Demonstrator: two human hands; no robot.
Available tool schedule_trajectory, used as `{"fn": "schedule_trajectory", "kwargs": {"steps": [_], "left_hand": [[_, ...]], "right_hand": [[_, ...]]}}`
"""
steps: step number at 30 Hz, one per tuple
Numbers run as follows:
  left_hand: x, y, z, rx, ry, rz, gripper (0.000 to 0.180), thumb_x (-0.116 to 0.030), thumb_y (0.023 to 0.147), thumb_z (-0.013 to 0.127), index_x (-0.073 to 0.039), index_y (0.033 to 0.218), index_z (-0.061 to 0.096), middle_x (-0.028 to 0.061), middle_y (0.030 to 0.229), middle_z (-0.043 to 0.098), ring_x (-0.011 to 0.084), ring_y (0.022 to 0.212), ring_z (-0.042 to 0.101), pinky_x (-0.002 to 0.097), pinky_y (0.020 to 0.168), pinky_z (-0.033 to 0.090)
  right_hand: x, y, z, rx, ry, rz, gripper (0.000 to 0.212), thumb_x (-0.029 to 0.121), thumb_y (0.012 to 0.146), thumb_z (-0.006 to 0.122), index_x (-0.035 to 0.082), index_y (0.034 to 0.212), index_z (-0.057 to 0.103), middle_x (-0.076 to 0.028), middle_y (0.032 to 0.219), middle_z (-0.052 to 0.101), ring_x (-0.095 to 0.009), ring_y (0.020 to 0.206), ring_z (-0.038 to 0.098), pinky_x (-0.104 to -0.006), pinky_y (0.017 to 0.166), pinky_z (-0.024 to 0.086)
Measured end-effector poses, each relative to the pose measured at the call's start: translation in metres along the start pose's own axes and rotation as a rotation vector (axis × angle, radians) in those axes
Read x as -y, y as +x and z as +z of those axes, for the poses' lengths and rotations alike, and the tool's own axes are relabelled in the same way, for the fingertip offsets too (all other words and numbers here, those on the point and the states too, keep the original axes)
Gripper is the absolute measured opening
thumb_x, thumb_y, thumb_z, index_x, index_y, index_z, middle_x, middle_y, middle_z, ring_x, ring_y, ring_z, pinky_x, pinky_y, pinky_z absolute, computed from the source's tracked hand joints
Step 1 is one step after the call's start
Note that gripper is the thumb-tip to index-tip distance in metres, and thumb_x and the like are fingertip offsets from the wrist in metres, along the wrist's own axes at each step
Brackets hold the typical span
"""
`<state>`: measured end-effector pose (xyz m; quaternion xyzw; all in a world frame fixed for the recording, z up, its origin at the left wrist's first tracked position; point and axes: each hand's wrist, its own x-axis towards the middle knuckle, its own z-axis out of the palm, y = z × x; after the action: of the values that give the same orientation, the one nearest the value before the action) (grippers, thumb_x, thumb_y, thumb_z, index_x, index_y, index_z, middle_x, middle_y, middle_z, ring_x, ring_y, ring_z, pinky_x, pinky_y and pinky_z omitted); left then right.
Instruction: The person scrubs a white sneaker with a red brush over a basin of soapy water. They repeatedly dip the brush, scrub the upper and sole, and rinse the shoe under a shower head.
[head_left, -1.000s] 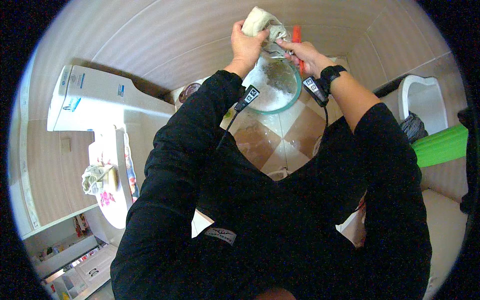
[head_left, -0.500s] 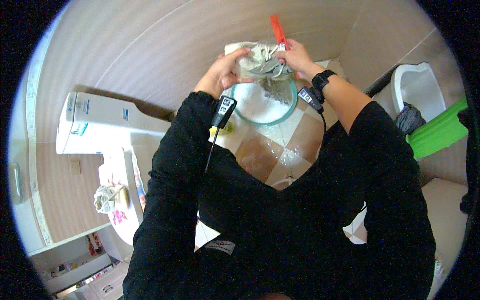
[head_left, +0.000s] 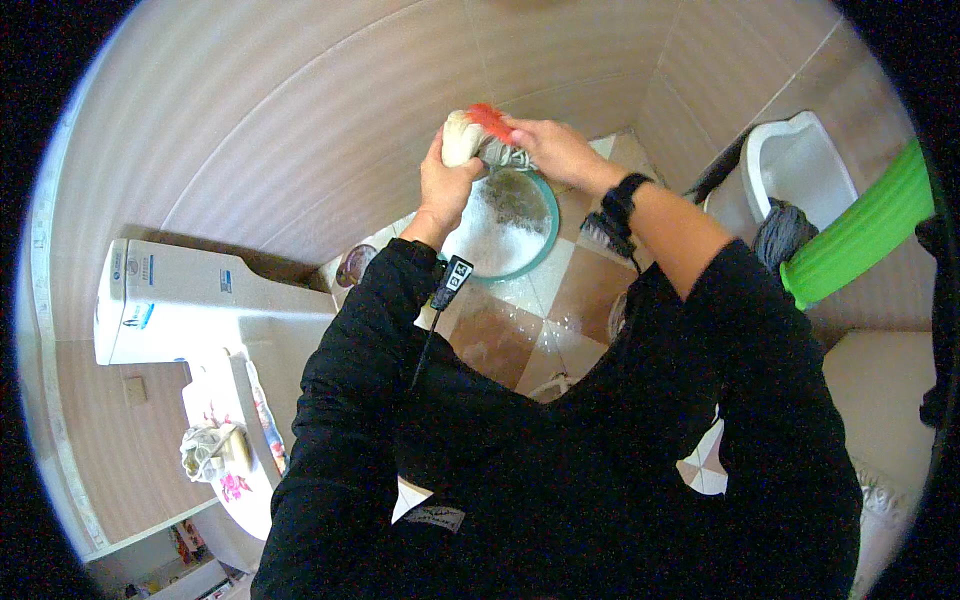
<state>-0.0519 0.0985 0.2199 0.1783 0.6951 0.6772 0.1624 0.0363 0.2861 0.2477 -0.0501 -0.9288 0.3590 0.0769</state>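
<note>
My left hand [head_left: 446,190] is closed around a pale canvas-like shoe [head_left: 461,141], held up above a basin. In my right hand [head_left: 558,150] is a red brush [head_left: 489,122], which lies against the upper side of the shoe; motion blurs it. White laces [head_left: 510,156] show just below the right fingers. Beneath both hands stands a round basin with a teal rim [head_left: 545,247], holding cloudy water and white suds. The far part of the shoe is hidden by my right hand.
To the left is a white toilet [head_left: 170,300] with a flower-patterned lid cover, where another pale shoe [head_left: 203,453] rests. A white mop sink [head_left: 805,160], grey mop head [head_left: 784,236] and bright green long object [head_left: 860,235] stand at the right. The tiled floor [head_left: 500,330] looks wet.
The shoe has been turned and lowered slightly to the left. The brush, upright before, has tipped over and now lies against the shoe. The whole view has shifted a little.
</note>
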Motion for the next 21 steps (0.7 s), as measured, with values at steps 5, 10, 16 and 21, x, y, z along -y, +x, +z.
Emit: {"fn": "schedule_trajectory", "kwargs": {"steps": [5, 10, 16, 21], "left_hand": [[-0.005, 0.001, -0.007, 0.031, -0.021, 0.004, 0.077, 0.006, 0.075, 0.069, 0.002, 0.147, 0.045, 0.0134, 0.129, 0.063, 0.0226, 0.117, 0.062, 0.0343, 0.098, 0.053], [0.0, 0.003, -0.016, 0.075, 0.089, 0.123, 0.066, 0.003, 0.077, 0.07, 0.002, 0.14, 0.051, 0.0109, 0.121, 0.066, 0.0218, 0.104, 0.066, 0.0336, 0.083, 0.058], [0.003, 0.006, -0.015, 0.064, -0.1, -0.085, 0.058, -0.001, 0.08, 0.07, -0.001, 0.137, 0.055, 0.0074, 0.112, 0.068, 0.0166, 0.09, 0.066, 0.0316, 0.067, 0.055], [-0.005, 0.001, -0.016, 0.061, -0.019, -0.104, 0.057, -0.002, 0.081, 0.069, -0.004, 0.136, 0.056, 0.007, 0.113, 0.067, 0.0183, 0.095, 0.067, 0.0323, 0.072, 0.056]], "right_hand": [[-0.018, 0.012, 0.008, -0.075, 0.084, -0.137, 0.04, 0.031, 0.104, 0.048, 0.014, 0.138, 0.061, -0.02, 0.121, 0.069, -0.038, 0.11, 0.066, -0.0446, 0.095, 0.052], [-0.033, 0.021, 0.016, 0.095, 0.061, 0.143, 0.039, 0.031, 0.105, 0.048, 0.005, 0.128, 0.065, -0.021, 0.118, 0.07, -0.034, 0.107, 0.069, -0.0429, 0.093, 0.054], [-0.046, 0.03, 0.021, 0.018, 0.115, -0.035, 0.041, 0.032, 0.106, 0.05, 0.008, 0.138, 0.06, -0.019, 0.12, 0.071, -0.026, 0.102, 0.069, -0.0363, 0.091, 0.052], [-0.059, 0.036, 0.024, -0.057, 0.184, -0.176, 0.041, 0.032, 0.105, 0.051, 0.008, 0.137, 0.062, -0.018, 0.113, 0.074, -0.026, 0.097, 0.069, -0.0366, 0.091, 0.052]]}}
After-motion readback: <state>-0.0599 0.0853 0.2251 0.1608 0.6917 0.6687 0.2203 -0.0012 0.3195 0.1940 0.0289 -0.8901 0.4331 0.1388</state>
